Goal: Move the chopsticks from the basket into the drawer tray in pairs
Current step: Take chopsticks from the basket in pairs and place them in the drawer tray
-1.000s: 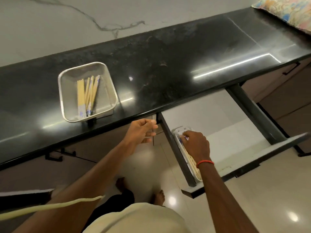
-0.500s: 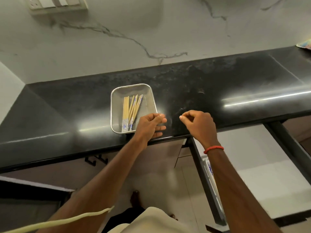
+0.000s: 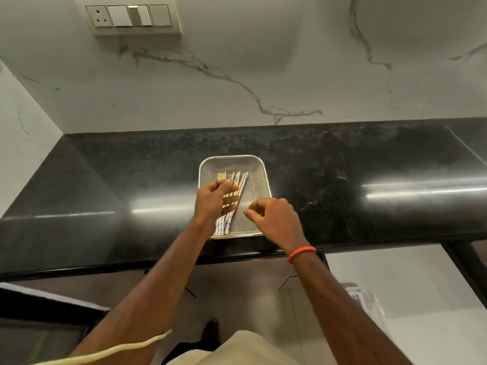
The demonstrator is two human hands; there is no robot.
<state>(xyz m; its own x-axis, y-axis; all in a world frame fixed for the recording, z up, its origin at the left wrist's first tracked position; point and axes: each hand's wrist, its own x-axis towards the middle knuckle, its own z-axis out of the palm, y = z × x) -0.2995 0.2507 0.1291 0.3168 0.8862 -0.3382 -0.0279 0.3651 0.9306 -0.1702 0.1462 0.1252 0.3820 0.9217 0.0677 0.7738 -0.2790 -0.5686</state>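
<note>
A metal mesh basket [image 3: 259,168] stands on the black counter near its front edge. Several pale chopsticks [image 3: 242,183] with blue-and-white patterned ends lie lengthwise in it. My left hand [image 3: 214,201] is inside the basket, palm down, fingers spread on top of the chopsticks, which show between the fingers. My right hand [image 3: 275,217] hovers over the basket's front right corner, fingers curled in with nothing in them. The white drawer tray [image 3: 369,302] shows partly beside my right forearm in the open drawer [image 3: 400,275].
The black stone counter [image 3: 105,185] runs left to right against a marble wall with a switch plate [image 3: 131,15]. The open drawer juts out below the counter at lower right. A pale cord [image 3: 105,353] crosses my left forearm.
Both hands rose from the drawer area to the basket. My left hand went from the counter edge onto the chopsticks; my right left the tray and came over the basket's corner. The view tilted up.
</note>
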